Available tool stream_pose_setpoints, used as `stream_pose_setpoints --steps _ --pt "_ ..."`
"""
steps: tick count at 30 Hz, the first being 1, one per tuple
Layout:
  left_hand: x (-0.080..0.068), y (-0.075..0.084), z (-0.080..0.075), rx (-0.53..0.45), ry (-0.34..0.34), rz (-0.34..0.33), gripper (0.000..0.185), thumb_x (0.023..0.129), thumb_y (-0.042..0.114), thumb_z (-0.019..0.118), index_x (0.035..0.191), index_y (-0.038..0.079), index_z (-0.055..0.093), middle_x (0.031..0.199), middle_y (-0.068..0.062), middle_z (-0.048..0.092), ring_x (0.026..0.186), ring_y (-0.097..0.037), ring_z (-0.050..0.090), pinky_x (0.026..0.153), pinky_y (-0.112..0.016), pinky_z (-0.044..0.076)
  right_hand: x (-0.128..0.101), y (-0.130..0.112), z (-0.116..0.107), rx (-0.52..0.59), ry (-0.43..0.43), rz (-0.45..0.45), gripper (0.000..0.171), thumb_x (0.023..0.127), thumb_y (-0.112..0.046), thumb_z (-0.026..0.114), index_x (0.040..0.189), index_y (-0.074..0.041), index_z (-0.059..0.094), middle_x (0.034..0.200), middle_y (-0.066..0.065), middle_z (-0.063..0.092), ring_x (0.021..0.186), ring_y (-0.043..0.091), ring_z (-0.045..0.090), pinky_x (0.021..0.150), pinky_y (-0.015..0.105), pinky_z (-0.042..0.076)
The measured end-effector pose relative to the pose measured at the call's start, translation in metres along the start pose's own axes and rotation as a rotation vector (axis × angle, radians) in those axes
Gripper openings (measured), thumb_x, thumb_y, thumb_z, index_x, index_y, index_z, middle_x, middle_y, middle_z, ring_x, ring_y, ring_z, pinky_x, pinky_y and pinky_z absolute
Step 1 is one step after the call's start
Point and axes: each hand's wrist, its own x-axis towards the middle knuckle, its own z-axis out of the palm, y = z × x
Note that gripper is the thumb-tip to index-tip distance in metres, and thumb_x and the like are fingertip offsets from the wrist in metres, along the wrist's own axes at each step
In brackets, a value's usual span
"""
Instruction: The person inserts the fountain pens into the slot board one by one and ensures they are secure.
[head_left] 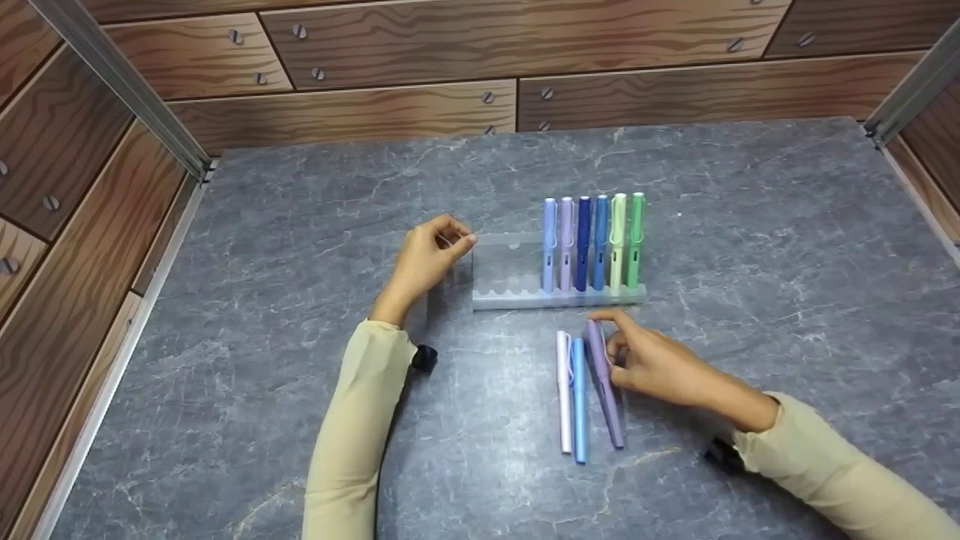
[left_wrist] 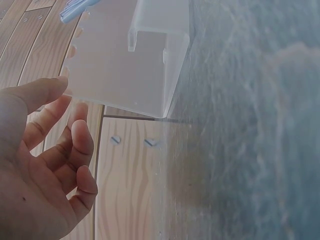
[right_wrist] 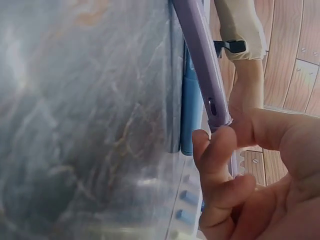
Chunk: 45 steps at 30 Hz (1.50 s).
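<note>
Your right hand (head_left: 660, 367) pinches the purple pen (head_left: 604, 382) near its top end, its tail on the table beside the light blue pen (head_left: 578, 397) and pale pink pen (head_left: 563, 390); it looks light, stiff and smooth, so it may slip, and a grip nearer mid-barrel seems safer. Your left hand (head_left: 429, 255), fingers loosely curled, sits at the left end of the clear pen holder (head_left: 504, 274), though contact is unclear. Grey marble-look table (head_left: 300, 225), wood-panel walls (head_left: 375, 45) around.
</note>
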Motion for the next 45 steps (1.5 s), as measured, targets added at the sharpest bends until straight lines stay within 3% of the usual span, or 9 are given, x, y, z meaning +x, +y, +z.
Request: stream_pose_setpoints --steps 10,22,31,45 --pt "0.0 0.0 0.0 -0.003 0.005 0.006 0.017 0.088 0.021 0.069 0.095 0.006 0.07 0.08 -0.006 0.064 0.073 -0.017 0.056 0.064 -0.022 0.041 0.0 -0.005 -0.01 0.132 -0.063 -0.025 0.068 0.078 0.009 0.058 0.139 -0.002 0.03 0.085 0.01 0.059 0.061 0.004 0.048 0.054 0.02 0.043" --pt "0.0 -0.001 0.0 0.001 0.003 -0.009 0.016 0.089 0.022 0.069 0.095 0.007 0.07 0.081 -0.005 0.064 0.074 -0.018 0.056 0.065 -0.022 0.041 0.002 -0.01 -0.018 0.192 -0.03 -0.079 0.067 0.079 0.01 0.06 0.138 0.0 0.03 0.083 0.007 0.059 0.059 0.005 0.049 0.053 0.02 0.044" --pt "0.001 -0.001 0.0 -0.018 -0.002 0.0 0.015 0.089 0.02 0.068 0.095 0.007 0.07 0.08 -0.005 0.063 0.073 -0.017 0.055 0.063 -0.022 0.041 0.01 -0.01 -0.028 0.192 0.023 -0.106 0.069 0.078 0.009 0.063 0.138 0.0 0.03 0.082 0.009 0.06 0.063 0.009 0.051 0.055 0.022 0.046" --pt "0.001 -0.002 0.001 -0.021 -0.003 -0.004 0.015 0.089 0.02 0.068 0.095 0.007 0.07 0.082 -0.006 0.064 0.074 -0.018 0.056 0.065 -0.023 0.042 0.029 -0.01 -0.036 0.221 0.188 -0.125 0.069 0.078 0.013 0.064 0.137 -0.001 0.034 0.082 0.006 0.056 0.062 0.005 0.048 0.056 0.019 0.043"
